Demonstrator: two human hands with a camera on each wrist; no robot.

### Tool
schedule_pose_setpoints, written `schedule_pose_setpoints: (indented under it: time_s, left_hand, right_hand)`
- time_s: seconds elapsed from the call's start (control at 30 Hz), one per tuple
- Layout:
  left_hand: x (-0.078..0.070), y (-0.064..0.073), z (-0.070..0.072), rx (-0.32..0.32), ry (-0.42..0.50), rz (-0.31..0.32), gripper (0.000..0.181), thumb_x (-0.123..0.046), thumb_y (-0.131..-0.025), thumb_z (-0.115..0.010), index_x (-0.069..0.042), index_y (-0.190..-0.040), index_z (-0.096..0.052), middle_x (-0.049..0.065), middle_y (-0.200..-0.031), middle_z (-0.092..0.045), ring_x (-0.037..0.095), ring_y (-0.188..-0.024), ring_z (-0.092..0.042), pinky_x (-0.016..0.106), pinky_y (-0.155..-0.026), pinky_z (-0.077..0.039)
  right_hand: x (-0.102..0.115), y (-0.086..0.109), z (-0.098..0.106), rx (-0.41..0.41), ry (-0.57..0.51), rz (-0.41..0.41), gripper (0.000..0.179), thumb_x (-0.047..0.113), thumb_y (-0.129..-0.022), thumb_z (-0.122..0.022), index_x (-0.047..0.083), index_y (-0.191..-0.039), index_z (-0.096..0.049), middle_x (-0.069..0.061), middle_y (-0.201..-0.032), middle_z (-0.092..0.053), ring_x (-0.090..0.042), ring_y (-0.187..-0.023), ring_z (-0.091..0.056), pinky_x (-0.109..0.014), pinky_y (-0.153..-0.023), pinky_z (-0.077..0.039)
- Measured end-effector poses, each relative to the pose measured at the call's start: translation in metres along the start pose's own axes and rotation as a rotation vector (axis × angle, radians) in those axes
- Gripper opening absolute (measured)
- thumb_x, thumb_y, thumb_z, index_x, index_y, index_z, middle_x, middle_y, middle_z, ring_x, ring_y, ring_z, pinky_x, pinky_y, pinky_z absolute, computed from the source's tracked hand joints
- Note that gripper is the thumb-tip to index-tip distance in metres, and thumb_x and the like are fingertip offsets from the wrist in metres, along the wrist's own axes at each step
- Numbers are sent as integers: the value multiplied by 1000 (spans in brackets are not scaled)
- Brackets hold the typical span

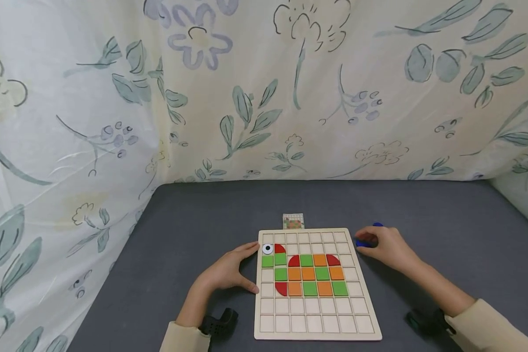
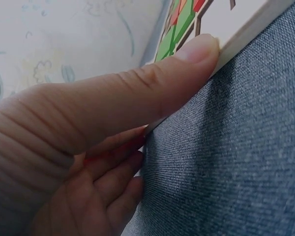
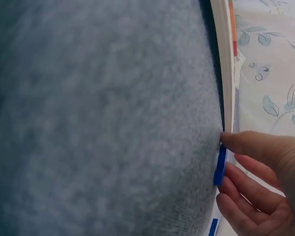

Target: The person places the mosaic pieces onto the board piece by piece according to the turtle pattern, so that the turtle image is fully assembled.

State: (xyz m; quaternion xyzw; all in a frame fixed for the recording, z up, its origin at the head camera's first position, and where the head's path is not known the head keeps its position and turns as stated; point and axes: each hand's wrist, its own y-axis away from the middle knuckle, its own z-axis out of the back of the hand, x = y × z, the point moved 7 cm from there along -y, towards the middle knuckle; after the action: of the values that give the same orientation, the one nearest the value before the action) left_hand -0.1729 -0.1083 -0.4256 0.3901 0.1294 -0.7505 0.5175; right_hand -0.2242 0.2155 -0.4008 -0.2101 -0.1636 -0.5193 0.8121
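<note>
A pale wooden grid board point(image 1: 286, 320) lies on the table, bearing a pattern of green, orange and red tiles. A round eye tile point(image 1: 267, 249) sits at the pattern's upper left. Along the board's left edge rests my left hand point(image 1: 223, 271), thumb and forefinger spread apart; the left wrist view shows the thumb point(image 2: 187, 61) against the rim. Just off the board's right edge, my right hand point(image 1: 391, 247) pinches a small blue tile point(image 3: 220, 164) between thumb and fingers, low over the cloth. A second blue tile point(image 1: 377, 224) lies behind that hand, partly covered by it.
Against the board's far edge lies a small picture card point(image 1: 293, 221) with a colored grid print. Dark grey cloth point(image 1: 193, 210) covers the table. A floral curtain point(image 1: 255, 98) hangs behind and at the sides. Black wrist devices point(image 1: 220, 322) sit by both cuffs.
</note>
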Motion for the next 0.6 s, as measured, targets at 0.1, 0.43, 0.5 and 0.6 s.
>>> schedule_pose_setpoints:
  time_s: [0.1,0.43,0.5,0.6]
  left_hand:
    - [0,1,0,-5,-1,-6,101,-25,-61,-87,-5,-143,-33,11,-149,-28,35,-136,-23,54,-103,-27]
    - [0,1,-1,-7,-6,-6,100,-25,-61,-87,-5,-143,-33,11,-149,-28,34,-136,-24,54,-103,-27]
    - [0,1,-1,-7,-5,-9,100,-25,-61,-87,-4,-143,-33,11,-149,-28,34,-136,-24,54,-103,-27]
    - [1,0,0,-12,-7,-13,100,-24,-61,-87,-4,-143,-33,12,-149,-28,34,-136,-24,53,-103,-27]
  right_hand:
    - [1,0,-1,-23,5,9,22,10,-75,-76,3,-95,-69,-5,-86,-67,-20,-77,-61,-36,-67,-51]
    - [2,1,8,-64,-29,-27,20,6,-76,-73,2,-96,-69,-9,-87,-68,-23,-79,-64,-35,-66,-53]
    - [6,2,12,-69,-58,-27,22,5,-77,-72,1,-98,-69,-11,-90,-68,-25,-80,-64,-36,-67,-53]
    - [12,2,19,-73,-83,-25,23,5,-77,-73,1,-99,-68,-12,-92,-68,-26,-81,-64,-38,-69,-53]
